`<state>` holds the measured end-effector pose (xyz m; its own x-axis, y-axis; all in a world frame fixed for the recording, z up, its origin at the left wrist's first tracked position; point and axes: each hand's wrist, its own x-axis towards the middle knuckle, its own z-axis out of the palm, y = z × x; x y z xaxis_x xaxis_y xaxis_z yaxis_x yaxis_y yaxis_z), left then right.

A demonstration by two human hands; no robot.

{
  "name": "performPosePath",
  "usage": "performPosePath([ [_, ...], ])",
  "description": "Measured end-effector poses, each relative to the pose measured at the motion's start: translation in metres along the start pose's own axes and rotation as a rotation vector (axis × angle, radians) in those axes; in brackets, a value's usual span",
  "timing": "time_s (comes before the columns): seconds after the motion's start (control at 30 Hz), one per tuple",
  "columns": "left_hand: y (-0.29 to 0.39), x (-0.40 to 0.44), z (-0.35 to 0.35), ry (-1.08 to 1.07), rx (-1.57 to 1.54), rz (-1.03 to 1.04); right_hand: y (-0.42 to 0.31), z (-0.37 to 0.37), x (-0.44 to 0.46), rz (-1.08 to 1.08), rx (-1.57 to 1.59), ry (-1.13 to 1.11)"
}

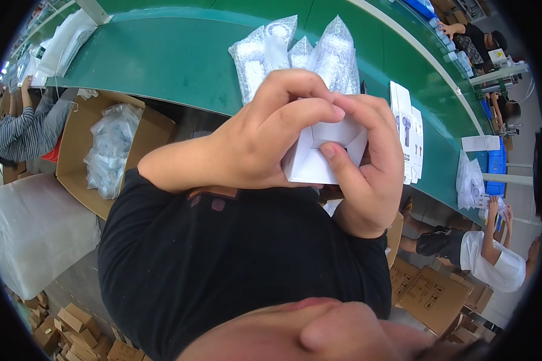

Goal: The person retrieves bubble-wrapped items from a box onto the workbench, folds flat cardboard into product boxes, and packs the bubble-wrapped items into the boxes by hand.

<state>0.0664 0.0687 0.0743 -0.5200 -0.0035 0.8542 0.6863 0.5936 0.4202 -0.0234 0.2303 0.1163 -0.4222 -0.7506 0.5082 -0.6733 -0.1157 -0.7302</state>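
Observation:
A small white box (310,162) is held between both hands in front of my chest, its open end facing me. My left hand (253,132) wraps its left side, with the fingers bent over the top. My right hand (367,162) grips the right side, and its thumb presses on the inner flap. The fingertips of both hands meet above the box. Behind them, bubble-wrapped packages (334,54) lie on the green table (162,57). Flat printed white cartons (405,129) are just right of my right hand.
A cardboard box (72,144) of plastic-bagged items stands at the left, above a large plastic-wrapped bundle (36,228). Plastic bags (72,39) lie at the table's left end. Co-workers (494,253) are at the right and left. Cartons (430,295) are on the floor.

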Motion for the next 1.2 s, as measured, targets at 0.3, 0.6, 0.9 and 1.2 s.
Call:
performPosePath([
  [0.3,-0.007,0.010,-0.020,-0.203,-0.100,-0.181,0.005,-0.002,-0.002,-0.080,0.032,0.136],
  [0.6,-0.011,0.014,-0.012,-0.214,0.048,0.151,-0.015,-0.016,-0.003,0.009,0.053,-0.019],
  [0.9,-0.003,0.006,0.005,-0.084,0.092,-0.020,-0.018,-0.019,-0.004,0.036,-0.118,-0.009],
  [1.2,0.003,-0.004,0.011,0.049,0.094,-0.021,-0.017,-0.011,0.002,-0.013,-0.104,-0.020],
])
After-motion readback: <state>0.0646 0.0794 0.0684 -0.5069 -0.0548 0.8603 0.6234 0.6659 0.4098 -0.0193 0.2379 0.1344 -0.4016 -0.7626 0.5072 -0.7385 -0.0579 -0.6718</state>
